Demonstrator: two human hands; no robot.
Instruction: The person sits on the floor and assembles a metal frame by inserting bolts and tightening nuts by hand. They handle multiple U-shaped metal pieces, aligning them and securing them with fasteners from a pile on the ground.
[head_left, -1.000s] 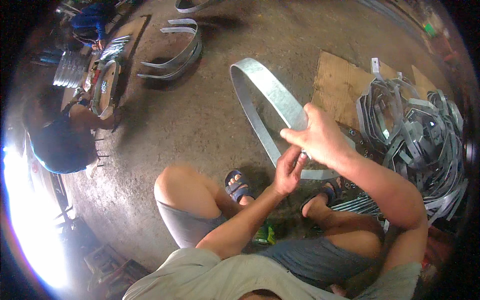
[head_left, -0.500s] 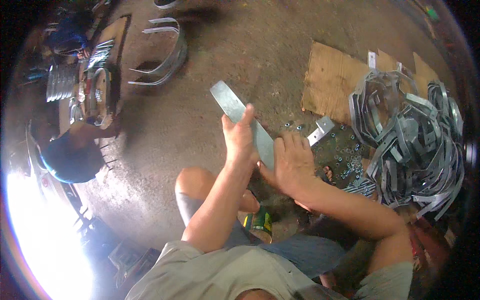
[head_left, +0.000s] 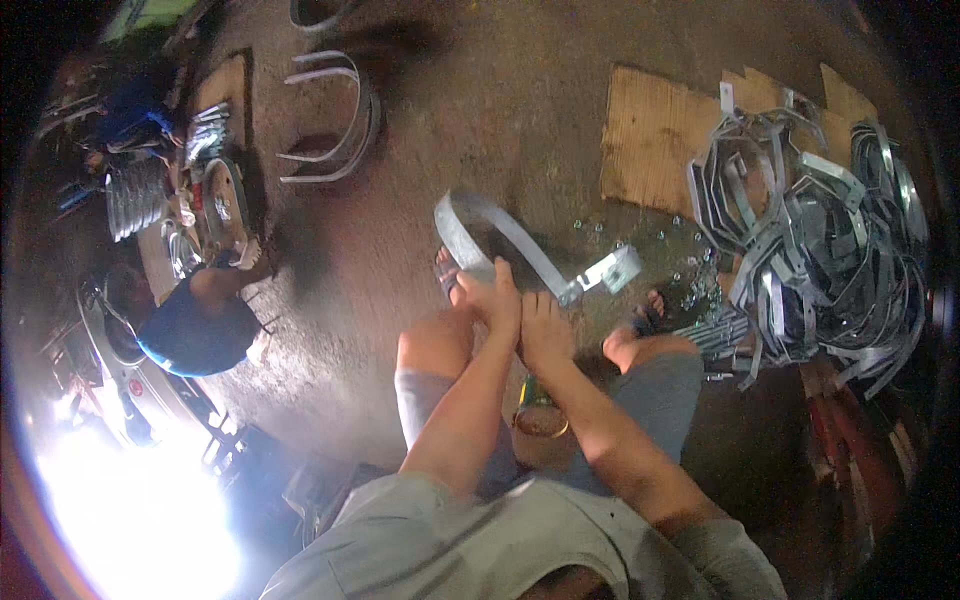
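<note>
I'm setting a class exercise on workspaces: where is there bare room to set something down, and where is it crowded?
Bare floor lies between the bent strips and the cardboard, beyond the held band. The cardboard's left part is bare too. Crowded: right of the band, with nuts, rods and the metal pile.

Plain silver-grey on the curved metal strap at mid-frame, brightening to near white at its right end. Similar silver, broken by dark gaps, across the heap of bent metal straps at right; duller grey on the curved metal bands at upper left. Flat tan on the cardboard sheet at upper right. Mottled brown on the floor. Pale grey-beige on the T-shirt at lower centre, darker grey on the shorts. Blue on the co-worker's shirt at left.
</note>
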